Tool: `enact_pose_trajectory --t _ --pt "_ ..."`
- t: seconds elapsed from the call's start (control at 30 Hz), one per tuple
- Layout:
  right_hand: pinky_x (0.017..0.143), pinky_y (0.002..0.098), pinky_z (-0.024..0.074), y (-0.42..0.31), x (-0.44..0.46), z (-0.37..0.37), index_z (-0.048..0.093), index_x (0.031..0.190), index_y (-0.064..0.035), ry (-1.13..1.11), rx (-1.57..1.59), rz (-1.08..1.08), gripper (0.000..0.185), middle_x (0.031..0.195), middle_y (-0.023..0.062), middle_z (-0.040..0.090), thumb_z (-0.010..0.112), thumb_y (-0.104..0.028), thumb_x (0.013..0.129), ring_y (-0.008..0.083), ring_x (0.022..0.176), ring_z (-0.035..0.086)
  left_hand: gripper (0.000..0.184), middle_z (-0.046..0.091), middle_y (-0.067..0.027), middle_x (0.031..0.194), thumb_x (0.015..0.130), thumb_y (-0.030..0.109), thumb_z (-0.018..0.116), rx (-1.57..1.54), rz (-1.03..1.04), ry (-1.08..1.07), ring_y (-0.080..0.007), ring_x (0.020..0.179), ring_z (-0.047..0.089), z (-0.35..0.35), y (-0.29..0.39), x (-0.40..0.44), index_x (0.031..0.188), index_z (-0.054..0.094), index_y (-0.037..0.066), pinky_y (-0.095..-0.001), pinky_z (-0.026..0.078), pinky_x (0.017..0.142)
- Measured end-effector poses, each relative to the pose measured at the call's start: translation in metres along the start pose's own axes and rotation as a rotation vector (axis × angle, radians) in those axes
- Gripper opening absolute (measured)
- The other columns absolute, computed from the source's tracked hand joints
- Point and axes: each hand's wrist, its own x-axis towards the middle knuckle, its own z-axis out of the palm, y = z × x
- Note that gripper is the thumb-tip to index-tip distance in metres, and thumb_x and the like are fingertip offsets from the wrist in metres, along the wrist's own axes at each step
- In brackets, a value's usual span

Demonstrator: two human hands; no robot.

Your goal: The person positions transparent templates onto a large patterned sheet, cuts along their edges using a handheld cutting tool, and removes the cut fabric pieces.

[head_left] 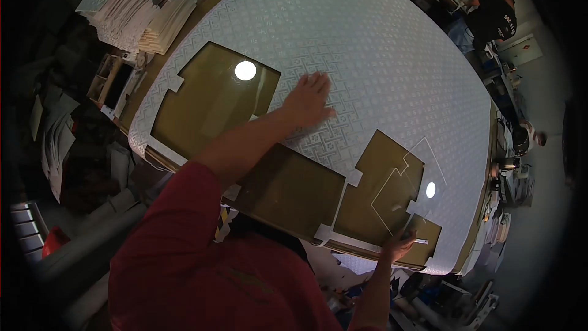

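A large sheet of pale patterned fabric (392, 79) covers the table, with several angular cut-outs along its near edge. My left hand (310, 99) lies flat on the fabric, fingers spread, beside the large left cut-out. At the near right edge, my right hand (399, 246) is closed around a slim light-coloured tool (421, 241), whose kind I cannot make out. A thin white strip (381, 194) zigzags over the right cut-out and onto the fabric, one end lying close to my right hand. The brown tabletop (306, 187) shows through the cut-outs.
Stacks of cut fabric pieces (131, 15) stand at the far left, above a wooden box (107, 79). A person in a black shirt (490, 18) stands at the back right. Cans (508, 163) and papers crowd the right side. Two bright reflections shine on the table.
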Motion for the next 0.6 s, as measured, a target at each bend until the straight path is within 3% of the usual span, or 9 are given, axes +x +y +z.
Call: enact_pose_trajectory --t 0.07,0.2,0.27,0.3,0.37,0.4,0.47,0.6 --pt "0.1 0.0519 0.0477 0.001 0.0 0.0 0.051 0.136 0.0023 -0.013 -0.022 0.018 0.044 0.123 0.022 0.063 0.067 -0.017 0.1 0.0426 0.115 0.061 0.084 0.032 -0.0262 0.166 0.103 0.053 0.052 0.06 -0.165 0.018 -0.0427 0.156 0.025 -0.018 -0.035 0.026 0.155 0.035 -0.01 -0.0543 0.016 0.129" --pt "0.099 0.0514 0.0485 0.006 0.0 -0.001 0.051 0.137 0.0009 -0.023 -0.056 0.021 0.043 0.124 0.022 0.064 0.066 -0.016 0.1 0.0418 0.113 0.062 0.075 0.033 -0.0273 0.165 0.104 0.05 0.051 0.132 -0.117 0.082 -0.0427 0.156 0.026 -0.01 -0.07 0.035 0.156 0.041 -0.002 -0.0558 0.019 0.128" --pt "0.099 0.0516 0.0489 0.006 -0.003 0.0 0.052 0.137 0.0001 -0.026 -0.054 0.029 0.042 0.126 0.0232 0.064 0.065 -0.016 0.101 0.0423 0.112 0.063 0.058 0.041 -0.026 0.16 0.103 0.046 0.054 0.173 -0.075 0.139 -0.0434 0.152 0.034 -0.017 -0.063 0.032 0.15 0.054 0.012 -0.0578 0.024 0.125" --pt "0.099 0.0515 0.0489 0.006 -0.004 -0.001 0.052 0.137 0.0004 -0.026 -0.058 0.028 0.042 0.126 0.0229 0.064 0.065 -0.016 0.101 0.0419 0.112 0.063 0.058 0.041 -0.026 0.16 0.103 0.046 0.054 0.17 -0.073 0.134 -0.0434 0.152 0.034 -0.019 -0.062 0.03 0.15 0.054 0.012 -0.0578 0.024 0.125" --pt "0.099 0.0513 0.049 0.005 -0.002 -0.001 0.052 0.138 0.0007 -0.026 -0.063 0.021 0.042 0.126 0.0226 0.064 0.064 -0.015 0.101 0.0415 0.112 0.063 0.036 0.053 -0.0208 0.153 0.102 0.038 0.06 0.098 0.065 0.197 -0.0423 0.145 0.045 -0.023 -0.061 0.027 0.132 0.07 0.021 -0.0589 0.031 0.121" --pt "0.099 0.0515 0.0487 0.005 -0.004 -0.002 0.051 0.139 0.001 -0.035 -0.061 0.034 0.043 0.126 0.0225 0.064 0.064 -0.015 0.101 0.0414 0.112 0.063 0.036 0.053 -0.0208 0.153 0.102 0.038 0.06 0.098 0.062 0.197 -0.0423 0.145 0.045 -0.023 -0.062 0.027 0.132 0.07 0.021 -0.0589 0.031 0.121" --pt "0.099 0.0517 0.0485 0.004 -0.004 -0.002 0.051 0.14 0.0013 -0.044 -0.059 0.047 0.044 0.126 0.0225 0.064 0.064 -0.016 0.101 0.0414 0.112 0.063 0.024 0.062 -0.0135 0.142 0.099 0.031 0.066 -0.058 0.232 0.219 -0.0401 0.137 0.053 -0.025 -0.063 0.027 0.117 0.077 0.02 -0.0552 0.038 0.117" --pt "0.103 0.0519 0.0467 0.01 -0.006 0.0 0.049 0.141 0.0011 -0.03 -0.059 0.003 0.046 0.12 0.0183 0.063 0.065 -0.014 0.101 0.0397 0.114 0.061 0.02 0.065 -0.0105 0.134 0.098 0.03 0.069 -0.144 0.341 0.178 -0.0382 0.134 0.055 -0.025 -0.064 0.027 0.109 0.079 0.017 -0.0513 0.041 0.115"
